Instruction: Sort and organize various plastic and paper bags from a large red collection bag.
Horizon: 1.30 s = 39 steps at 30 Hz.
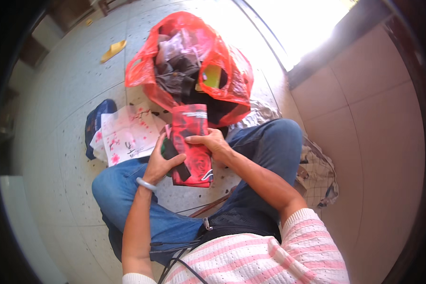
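Observation:
Both hands are around a flat folded red bag (192,124) with a rose print, light writing near its far end and black edges. My right hand (214,143) grips its right side, thumb lying across the front. At the left side, my left hand (161,165) holds the bag together with a black strap (175,161); something green shows partly behind these fingers. Just beyond the hands stands a red plastic carrier bag (239,67), its mouth open toward me. Dark crumpled bags (179,74) and a yellow-green item (212,76) show inside it.
Left of my knees lie a white bag with pink blossoms (127,131) and a dark blue pouch (96,124). A checked cloth (317,174) is by my right knee. A yellow slipper (113,51) lies farther off. Black cables (179,261) hang at my waist.

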{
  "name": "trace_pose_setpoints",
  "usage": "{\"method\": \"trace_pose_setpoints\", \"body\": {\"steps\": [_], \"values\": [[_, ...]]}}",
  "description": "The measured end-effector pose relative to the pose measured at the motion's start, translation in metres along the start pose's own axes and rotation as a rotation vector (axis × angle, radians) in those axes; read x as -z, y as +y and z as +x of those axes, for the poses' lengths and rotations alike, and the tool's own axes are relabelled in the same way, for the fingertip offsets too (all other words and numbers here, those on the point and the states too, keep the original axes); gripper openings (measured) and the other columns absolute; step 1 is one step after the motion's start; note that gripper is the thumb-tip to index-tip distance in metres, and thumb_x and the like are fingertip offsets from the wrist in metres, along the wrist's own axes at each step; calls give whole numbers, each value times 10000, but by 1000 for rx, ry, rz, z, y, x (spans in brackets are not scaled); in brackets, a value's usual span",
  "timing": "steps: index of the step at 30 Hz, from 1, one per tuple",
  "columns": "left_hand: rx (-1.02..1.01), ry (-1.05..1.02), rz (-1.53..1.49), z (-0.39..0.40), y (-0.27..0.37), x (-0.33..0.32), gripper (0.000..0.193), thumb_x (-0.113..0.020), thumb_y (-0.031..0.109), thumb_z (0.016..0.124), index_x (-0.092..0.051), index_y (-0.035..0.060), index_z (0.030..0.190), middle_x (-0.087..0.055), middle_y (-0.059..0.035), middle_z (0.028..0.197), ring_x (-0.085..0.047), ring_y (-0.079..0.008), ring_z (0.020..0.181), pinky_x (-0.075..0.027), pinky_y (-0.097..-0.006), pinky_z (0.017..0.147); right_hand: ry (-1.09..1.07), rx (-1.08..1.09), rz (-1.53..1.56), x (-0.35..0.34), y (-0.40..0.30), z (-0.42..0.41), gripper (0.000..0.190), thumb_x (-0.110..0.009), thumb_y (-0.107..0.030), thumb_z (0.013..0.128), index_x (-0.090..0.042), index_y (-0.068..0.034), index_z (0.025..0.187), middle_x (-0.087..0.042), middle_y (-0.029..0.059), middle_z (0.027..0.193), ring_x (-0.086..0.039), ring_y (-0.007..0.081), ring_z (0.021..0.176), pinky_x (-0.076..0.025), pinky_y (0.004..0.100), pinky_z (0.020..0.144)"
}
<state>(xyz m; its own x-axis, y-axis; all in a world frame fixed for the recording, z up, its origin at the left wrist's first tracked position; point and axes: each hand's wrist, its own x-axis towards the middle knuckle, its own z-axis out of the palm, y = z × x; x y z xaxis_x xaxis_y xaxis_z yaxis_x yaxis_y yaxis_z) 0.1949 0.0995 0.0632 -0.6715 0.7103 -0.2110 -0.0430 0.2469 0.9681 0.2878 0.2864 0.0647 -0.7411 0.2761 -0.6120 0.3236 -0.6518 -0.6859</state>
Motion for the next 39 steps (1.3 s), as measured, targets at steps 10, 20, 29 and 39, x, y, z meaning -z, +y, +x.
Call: {"method": "trace_pose_setpoints", "body": {"steps": [10, 20, 29, 39], "values": [[129, 158, -423, 19, 4, -19, 624, -704, 2, 778, -430, 36, 1338, -565, -74, 1196, -573, -192, 1074, -480, -326, 929, 74, 218, 252, 1, 7, 2, 1018, -900, -221, 599, -286, 14, 1376, -463, 196, 1283, -542, 264, 1094, -496, 356, 893], [174, 189, -436, 10, -4, -12, 443, -672, 110, 857, -493, 34, 1255, -593, -68, 1141, -604, -182, 1003, -512, -325, 866, -19, 8, 156, -19, 10, 6, 422, -752, -65, 735, -578, 1, 1114, -664, 144, 1020, -666, 229, 860, -564, 377, 749], [515, -225, 336, -3, -13, 40, 666, -694, 384, 834, -465, 20, 1343, -609, -154, 1089, -604, -219, 966, -517, -319, 793, 155, 246, 196, 24, -3, 6, 291, -710, -16, 777, -610, -35, 1051, -678, 75, 938, -667, 184, 781, -572, 343, 709], [578, 292, 880, 24, -156, 215, 502, -699, 257, 738, -599, -23, 1143, -628, -255, 1107, -605, -371, 1049, -461, -384, 941, 39, -10, 3, -10, 20, 23, 404, -712, -39, 776, -555, 3, 1146, -661, 110, 1016, -668, 214, 852, -578, 370, 738]]}}
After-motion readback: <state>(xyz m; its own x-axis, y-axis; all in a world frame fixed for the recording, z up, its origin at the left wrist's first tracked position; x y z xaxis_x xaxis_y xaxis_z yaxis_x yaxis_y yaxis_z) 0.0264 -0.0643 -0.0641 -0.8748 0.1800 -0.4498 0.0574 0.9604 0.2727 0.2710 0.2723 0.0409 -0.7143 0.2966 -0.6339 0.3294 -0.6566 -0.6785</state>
